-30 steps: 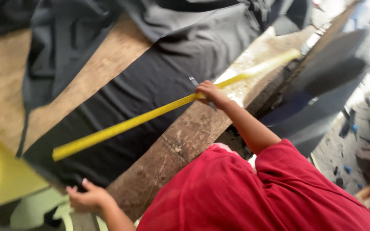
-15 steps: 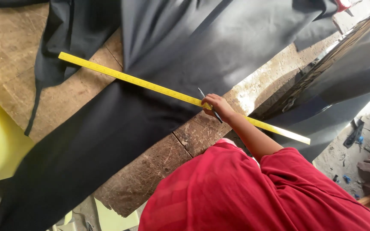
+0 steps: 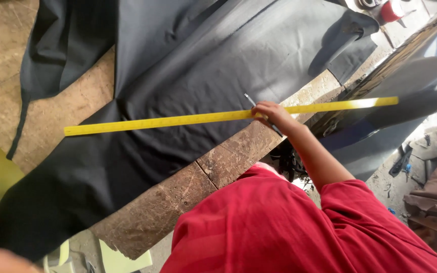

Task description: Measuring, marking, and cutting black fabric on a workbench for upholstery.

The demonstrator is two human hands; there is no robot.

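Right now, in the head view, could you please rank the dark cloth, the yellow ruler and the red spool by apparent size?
1. dark cloth
2. yellow ruler
3. red spool, though it lies farther off and is partly cropped.

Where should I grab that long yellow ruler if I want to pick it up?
Probably near the middle of the yellow ruler, coming from above and pinching its two long edges. It is long, thin and flat on the black cloth, so a middle grip keeps it balanced. The right hand already presses one part.

A tailoring workshop: dark cloth (image 3: 203, 65) spread on a worn wooden worktable (image 3: 178, 192) under a long yellow ruler (image 3: 178, 121).
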